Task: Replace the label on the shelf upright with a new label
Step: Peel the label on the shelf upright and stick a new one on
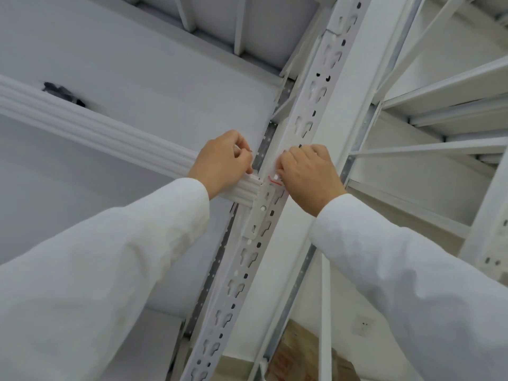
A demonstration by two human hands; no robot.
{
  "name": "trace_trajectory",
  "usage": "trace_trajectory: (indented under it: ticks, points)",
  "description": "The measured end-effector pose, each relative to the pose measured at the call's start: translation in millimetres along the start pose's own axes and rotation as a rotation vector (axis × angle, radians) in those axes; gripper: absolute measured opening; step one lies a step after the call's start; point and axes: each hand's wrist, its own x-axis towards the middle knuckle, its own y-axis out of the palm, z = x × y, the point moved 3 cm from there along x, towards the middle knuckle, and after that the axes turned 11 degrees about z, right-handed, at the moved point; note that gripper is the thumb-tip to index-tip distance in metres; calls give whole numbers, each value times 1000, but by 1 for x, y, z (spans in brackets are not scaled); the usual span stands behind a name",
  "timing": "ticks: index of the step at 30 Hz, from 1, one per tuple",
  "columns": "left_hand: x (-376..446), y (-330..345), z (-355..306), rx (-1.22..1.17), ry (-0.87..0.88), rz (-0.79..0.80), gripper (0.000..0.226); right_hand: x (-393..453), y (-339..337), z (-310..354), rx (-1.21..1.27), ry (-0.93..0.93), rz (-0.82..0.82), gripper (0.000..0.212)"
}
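Note:
A white slotted shelf upright runs diagonally up the middle of the head view. A small white label with red marks sits on its face, just above the beam joint. My right hand is curled against the upright, its fingertips on the label's right edge and covering most of it. Just left of the upright, above the beam's end, my left hand is closed with a small white scrap of paper pinched in its fingers. Both arms are in white sleeves.
A white ribbed shelf beam comes in from the left and hooks onto the upright under my left hand. More white shelves stand to the right. Low down are a brown cardboard box and a wall socket.

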Motion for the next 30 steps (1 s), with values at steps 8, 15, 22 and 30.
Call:
trace_trajectory:
  ticks: [8,15,22,30]
  points:
    - [4,-1,6,6,38,-15,10,-12,-4,-13,356,50,-43,21]
    - [1,0,3,1,46,-10,10,-10,-3,-9,312,53,-16,20]
    - [-2,0,1,-17,35,1,10,-18,-10,-6,603,222,-46,6]
    - [-21,2,0,-416,76,120,13,-6,-29,10,1658,536,272,21]
